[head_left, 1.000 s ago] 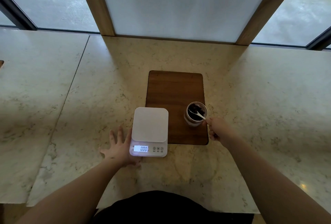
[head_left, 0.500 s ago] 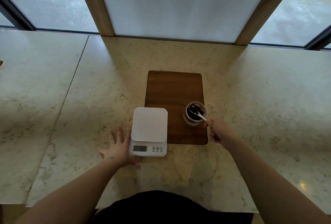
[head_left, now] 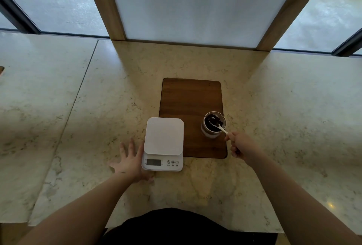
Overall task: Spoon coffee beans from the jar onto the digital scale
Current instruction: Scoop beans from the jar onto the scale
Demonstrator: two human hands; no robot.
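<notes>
The step in hand was the scoop itself: the right hand pinched the near end of a white spoon between closed fingers, and the spoon's bowl reached away from that grip, up and to the left, into the mouth of the glass jar, where it lay among the coffee beans. Whether beans already sat in the bowl was hard to tell at this size, though a few dark ones seemed to lie on it. The digital scale stood well to the left of the grip and a little nearer the person, its white platform bare, so by my reading no beans had been delivered yet. The left hand lay flat on the marble counter with fingers spread, touching the scale's left edge and holding nothing. The next move, as I judge it, called for lifting the spoon level out of the jar and carrying it leftward over the wooden board to the platform without spilling, then tipping it there. Counted: one jar, one spoon, one scale, one board, two hands; the beans were too many and too small to count.
</notes>
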